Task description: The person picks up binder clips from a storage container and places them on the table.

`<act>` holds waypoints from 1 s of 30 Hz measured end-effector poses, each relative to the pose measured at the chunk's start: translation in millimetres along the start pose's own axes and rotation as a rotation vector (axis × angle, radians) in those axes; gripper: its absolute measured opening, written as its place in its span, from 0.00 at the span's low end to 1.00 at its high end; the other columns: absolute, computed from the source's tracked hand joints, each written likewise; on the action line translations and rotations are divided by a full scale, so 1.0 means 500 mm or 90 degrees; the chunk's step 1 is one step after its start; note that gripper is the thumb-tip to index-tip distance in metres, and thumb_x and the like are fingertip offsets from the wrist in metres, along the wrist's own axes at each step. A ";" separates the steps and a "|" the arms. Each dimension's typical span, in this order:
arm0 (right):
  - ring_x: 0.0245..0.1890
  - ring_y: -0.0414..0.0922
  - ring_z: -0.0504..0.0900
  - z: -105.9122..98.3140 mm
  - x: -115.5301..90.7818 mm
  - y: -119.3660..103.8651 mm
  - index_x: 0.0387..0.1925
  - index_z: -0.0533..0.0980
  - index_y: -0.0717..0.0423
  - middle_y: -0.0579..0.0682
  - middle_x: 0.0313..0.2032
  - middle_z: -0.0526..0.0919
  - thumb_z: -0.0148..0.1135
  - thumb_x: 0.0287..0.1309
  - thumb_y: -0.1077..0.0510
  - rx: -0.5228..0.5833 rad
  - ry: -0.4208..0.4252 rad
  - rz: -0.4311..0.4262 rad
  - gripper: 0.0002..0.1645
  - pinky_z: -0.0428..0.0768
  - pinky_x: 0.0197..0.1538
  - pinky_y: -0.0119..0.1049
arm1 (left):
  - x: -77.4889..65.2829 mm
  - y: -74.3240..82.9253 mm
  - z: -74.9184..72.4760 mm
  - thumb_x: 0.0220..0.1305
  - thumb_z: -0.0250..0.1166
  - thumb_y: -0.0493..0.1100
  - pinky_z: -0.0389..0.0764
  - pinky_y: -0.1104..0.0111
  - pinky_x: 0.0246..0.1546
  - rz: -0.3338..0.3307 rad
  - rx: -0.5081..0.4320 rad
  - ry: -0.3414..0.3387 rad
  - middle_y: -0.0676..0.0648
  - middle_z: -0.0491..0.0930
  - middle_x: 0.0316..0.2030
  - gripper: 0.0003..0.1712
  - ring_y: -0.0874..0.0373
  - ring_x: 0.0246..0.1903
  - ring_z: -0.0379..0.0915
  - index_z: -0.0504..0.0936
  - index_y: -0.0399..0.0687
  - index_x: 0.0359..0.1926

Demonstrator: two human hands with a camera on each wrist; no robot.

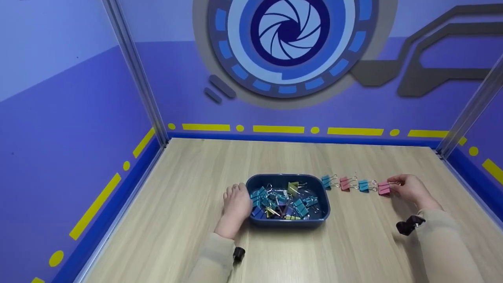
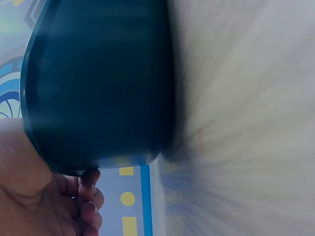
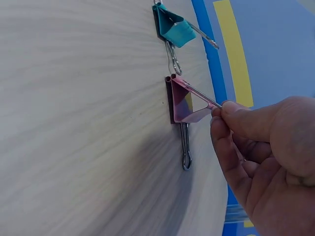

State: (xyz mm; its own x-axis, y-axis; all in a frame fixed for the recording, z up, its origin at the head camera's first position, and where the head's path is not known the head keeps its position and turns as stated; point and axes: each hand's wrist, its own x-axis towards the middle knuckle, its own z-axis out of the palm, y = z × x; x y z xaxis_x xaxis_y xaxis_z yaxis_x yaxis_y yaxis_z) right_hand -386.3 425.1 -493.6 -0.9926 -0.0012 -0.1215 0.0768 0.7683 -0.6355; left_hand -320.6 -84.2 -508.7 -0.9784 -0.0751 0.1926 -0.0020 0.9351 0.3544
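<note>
My right hand (image 1: pixel 410 190) pinches a wire handle of a pink binder clip (image 1: pixel 384 188) between thumb and fingertips. In the right wrist view that pink clip (image 3: pixel 184 101) stands on the table with its other handle lying flat. It ends a row with a teal clip (image 1: pixel 364 186), a red-pink clip (image 1: pixel 345 183) and another teal clip (image 1: pixel 326 182). My left hand (image 1: pixel 237 202) holds the left rim of a dark blue plastic box (image 1: pixel 289 223), its fingers curled by the outer wall (image 2: pixel 98 88). Several mixed binder clips (image 1: pixel 300 207) lie inside the box.
The light wood table (image 1: pixel 188 169) meets a blue printed panel (image 1: pixel 169 86) at the back and more panels at both sides. Metal posts (image 1: pixel 135 67) stand at the rear corners. The clip row runs rightward from the box's upper right corner.
</note>
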 end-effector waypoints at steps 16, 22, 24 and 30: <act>0.55 0.67 0.66 0.000 -0.004 -0.014 0.64 0.60 0.69 0.73 0.57 0.66 0.55 0.62 0.57 -0.041 0.028 -0.050 0.33 0.66 0.54 0.61 | 0.001 0.000 0.002 0.60 0.57 0.39 0.66 0.54 0.47 0.005 -0.003 0.005 0.38 0.75 0.44 0.17 0.43 0.45 0.66 0.72 0.35 0.48; 0.60 0.71 0.60 0.005 -0.005 -0.057 0.64 0.61 0.68 0.73 0.60 0.63 0.57 0.61 0.58 -0.053 0.093 -0.118 0.33 0.61 0.57 0.65 | 0.001 0.001 0.000 0.59 0.56 0.39 0.66 0.54 0.46 0.002 -0.005 0.006 0.38 0.75 0.42 0.15 0.43 0.44 0.66 0.73 0.36 0.47; 0.58 0.70 0.64 0.010 -0.008 -0.077 0.64 0.62 0.68 0.74 0.61 0.63 0.58 0.61 0.57 -0.050 0.100 -0.147 0.33 0.64 0.56 0.63 | 0.001 0.001 0.000 0.59 0.55 0.38 0.66 0.54 0.46 -0.001 -0.005 0.007 0.38 0.75 0.42 0.15 0.43 0.44 0.66 0.73 0.36 0.47; 0.25 0.56 0.78 0.040 -0.023 -0.147 0.62 0.68 0.59 0.69 0.60 0.68 0.60 0.61 0.51 -0.052 0.090 -0.202 0.30 0.78 0.33 0.48 | 0.002 0.001 0.002 0.60 0.55 0.38 0.66 0.53 0.47 -0.011 -0.010 -0.007 0.38 0.74 0.43 0.17 0.43 0.45 0.66 0.72 0.35 0.49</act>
State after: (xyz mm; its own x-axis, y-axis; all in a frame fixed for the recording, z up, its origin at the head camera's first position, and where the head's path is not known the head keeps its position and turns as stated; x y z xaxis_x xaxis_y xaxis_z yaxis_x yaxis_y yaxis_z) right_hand -379.0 355.9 -460.5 -0.9693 -0.1636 0.1834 -0.2399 0.7920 -0.5614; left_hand -321.6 -83.5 -509.3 -0.9804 -0.0868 0.1767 -0.0152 0.9281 0.3720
